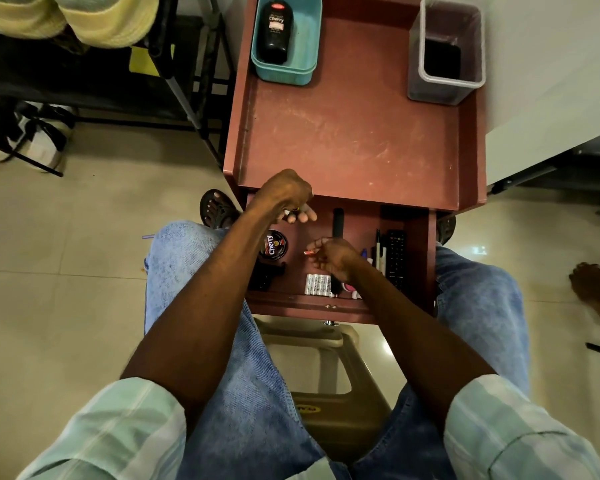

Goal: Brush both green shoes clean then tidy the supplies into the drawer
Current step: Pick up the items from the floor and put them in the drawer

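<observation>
The person sits in front of a small red desk (pixel 347 140) with its drawer (pixel 426 258) pulled open. The left hand (pixel 286 195) hangs over the back left part of the drawer, its grip relaxed with fingers pointing down, holding nothing I can see. The right hand (pixel 329 258) is inside the drawer, its grip pinching a small reddish object (pixel 309 252); what it is, I cannot tell. A round polish tin (pixel 274 244) lies in the drawer at the left. A black polish bottle (pixel 276 29) lies in the teal basket (pixel 309 69) on the desk. A grey bin (pixel 445 88) stands at the right. Pale green shoes (pixel 94 19) rest on the rack at the top left.
</observation>
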